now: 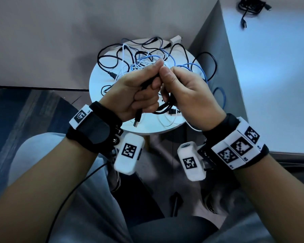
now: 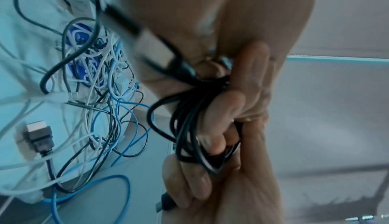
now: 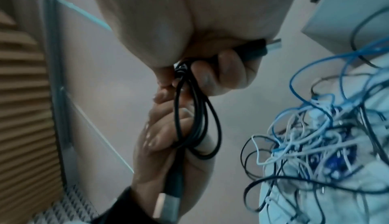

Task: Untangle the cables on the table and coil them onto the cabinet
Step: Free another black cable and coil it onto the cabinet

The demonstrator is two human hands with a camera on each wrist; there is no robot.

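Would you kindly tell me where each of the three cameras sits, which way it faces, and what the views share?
Head: worn on the head, facing down at the round white table; shows the left hand, right hand, forearms and lap.
Left wrist: on the left wrist, looking along the palm at fingers gripping the coiled black USB cable.
Right wrist: on the right wrist, looking along that hand; both hands' fingers show.
Shared: all three see the black cable and the tangle of blue, white and black cables.

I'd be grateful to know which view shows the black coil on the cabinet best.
The head view: the black coil lies whole on the cabinet top at upper right. The right wrist view catches only a dark scrap at the cabinet's edge; the left wrist view shows none of it.
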